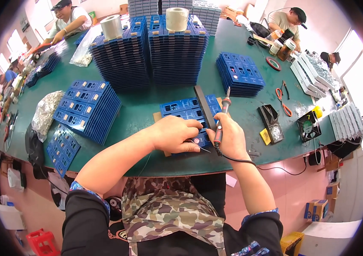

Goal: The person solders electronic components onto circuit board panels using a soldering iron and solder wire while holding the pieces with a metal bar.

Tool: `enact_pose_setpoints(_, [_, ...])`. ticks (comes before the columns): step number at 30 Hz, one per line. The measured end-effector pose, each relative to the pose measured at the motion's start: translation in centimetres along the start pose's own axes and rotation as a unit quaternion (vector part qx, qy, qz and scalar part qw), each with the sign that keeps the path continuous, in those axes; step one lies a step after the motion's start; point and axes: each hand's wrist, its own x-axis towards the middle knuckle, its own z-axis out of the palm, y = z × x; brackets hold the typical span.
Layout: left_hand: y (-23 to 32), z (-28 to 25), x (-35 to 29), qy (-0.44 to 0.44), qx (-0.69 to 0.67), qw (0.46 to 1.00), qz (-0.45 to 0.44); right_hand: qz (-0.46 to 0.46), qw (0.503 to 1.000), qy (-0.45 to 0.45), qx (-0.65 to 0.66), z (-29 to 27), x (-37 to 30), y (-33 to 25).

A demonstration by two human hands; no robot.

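- Landmark: blue component tray [184, 106] at near edge of the green table [147, 106], lying on a tan cardboard sheet [157, 116].
- Right hand [231, 137] at tray's right end, fingers curled tight round a soldering iron [222, 119]; red-black handle, upright, tip down toward the tray; black cord [249, 162] trailing off table edge.
- Left hand [173, 134] flat on tray's near side, fingers bent, pinching what looks like thin solder wire [198, 146]; hard to confirm.
- Black flat bar [205, 106] laid across the tray.
- Handling guess: iron light, stiff, hot at tip, so grip only on handle. Tray thin moulded plastic, light, slick, flexes; press down flat.
- Behind tray: 2 tall stacks of blue trays [151, 53], each topped by a pale tape roll [177, 18].
- Right of tray: black iron stand [271, 123], small fan [308, 126], orange-handled cutters [281, 99].
- Left of tray: lower tray stack [88, 109], clear bag of small parts [45, 113].
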Motion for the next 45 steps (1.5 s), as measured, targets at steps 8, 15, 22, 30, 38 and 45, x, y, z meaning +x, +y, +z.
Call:
enact_pose_setpoints(8, [0.7, -0.7, 0.9, -0.048, 0.039, 0.998, 0.012, 0.005, 1.0, 0.018, 0.023, 0.6, -0.1, 0.1])
enact_pose_setpoints(15, [1.6, -0.9, 1.3, -0.07, 0.077, 0.994, 0.014, -0.013, 0.997, 0.066, 0.041, -0.3, -0.5, 0.7])
enact_pose_setpoints(22, [1.9, -1.6, 1.8, -0.085, 0.063, 0.994, -0.002, 0.034, 0.993, 0.112, -0.032, -5.6, -3.8, 5.9])
enact_pose_setpoints(30, [2.0, -1.8, 2.0, -0.091, 0.058, 0.994, -0.014, 0.055, 0.993, 0.079, -0.068, -6.6, -7.9, 10.0])
enact_pose_setpoints(38, [1.2, -1.1, 1.5, 0.013, 0.031, 0.999, -0.021, -0.006, 0.985, 0.135, -0.11, -6.8, -6.3, 7.6])
enact_pose_setpoints(45, [-5.7, -3.1, -3.1, 0.211, -0.092, 0.875, -0.426, 0.032, 0.99, 0.014, 0.137, -3.7, -4.2, 6.0])
